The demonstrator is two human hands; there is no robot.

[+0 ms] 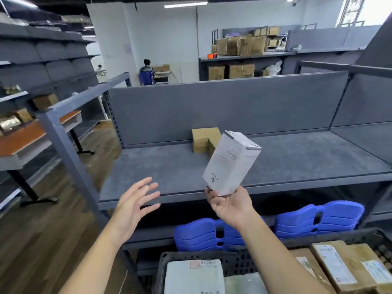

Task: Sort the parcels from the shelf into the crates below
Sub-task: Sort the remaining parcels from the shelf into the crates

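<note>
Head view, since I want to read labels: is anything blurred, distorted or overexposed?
Head view: the wide-angle lens bows the shelf edges; the white box in the right hand is softly blurred, print illegible; the left hand smears too; the window top right is blown out.

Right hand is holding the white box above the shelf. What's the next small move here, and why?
Probably bring the open left hand up to steady the white printed cardboard box: the right hand pinches only its lower end, it leans tilted over the grey shelf, and the black plastic crates lie lower down.
</note>
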